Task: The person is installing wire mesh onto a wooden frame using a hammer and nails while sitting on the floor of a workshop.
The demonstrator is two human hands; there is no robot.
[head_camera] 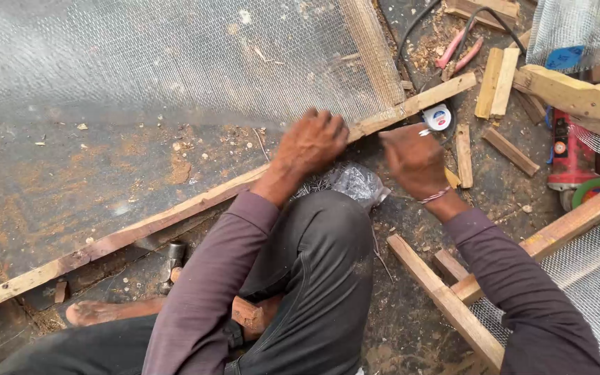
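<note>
Two hands are placed on a long wooden batten (175, 215), which lies diagonally on the ground w/ wire mesh (175, 55) over its upper end. Left hand (312, 142) is curled shut on the batten edge. Right hand (414, 158) is closed; what it pinches cannot be told. Clear plastic bag (359, 182) is seen just below, tape measure (438, 117) & wood offcuts (496, 83) nearby.
</note>
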